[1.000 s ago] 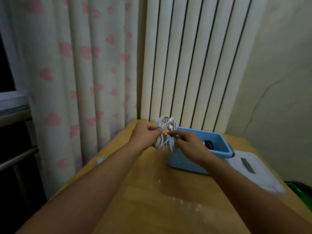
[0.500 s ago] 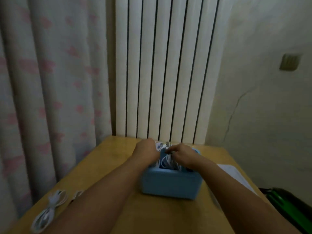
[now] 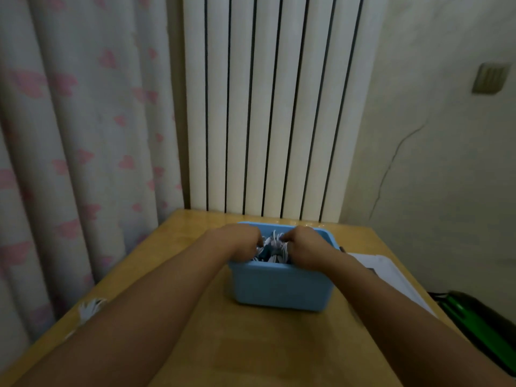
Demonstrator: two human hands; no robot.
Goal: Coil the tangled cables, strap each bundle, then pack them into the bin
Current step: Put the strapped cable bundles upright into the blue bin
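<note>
both hands down in the bin with a cable bundle

nearest, on the light wooden worktop, a loose white cable lies at the left edge beside the left forearm, not yet packed. farther in stands the small blue plastic bin. the left hand and the right hand both reach into it from above, fingers curled down on the coiled white cable bundle between them, so each grip is holding the bundle, equally near it. the bundle sits inside the bin, directly under the grips; its long axis cannot be told. a flat white sheet lies right of the bin. no readable writing or brand shows anywhere.
</note>
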